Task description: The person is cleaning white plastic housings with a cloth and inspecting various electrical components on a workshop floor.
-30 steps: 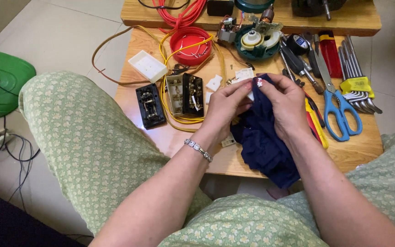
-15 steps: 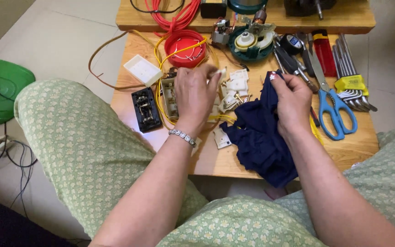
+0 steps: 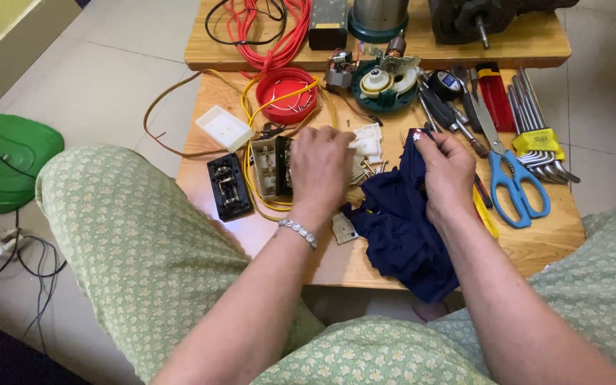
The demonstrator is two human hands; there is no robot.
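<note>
Head view: left hand (image 3: 320, 165) is palm-down, fingers curled over small white parts (image 3: 366, 145) by the open switch box (image 3: 271, 167), right hand (image 3: 446, 170) bunching the navy cloth (image 3: 401, 228), so it looks mid-job, box not reassembled.

A crumpled dark navy cloth (image 3: 401, 228) lies on the low wooden table, bunched in soft folds, its lower end hanging over the near edge. Its upper corner is pinched up off the wood. Just to its left sits a cluster of small white plastic switch parts (image 3: 366, 146), lying loose and partly covered, beside an open beige switch housing (image 3: 271, 167) wrapped by yellow wire.
</note>
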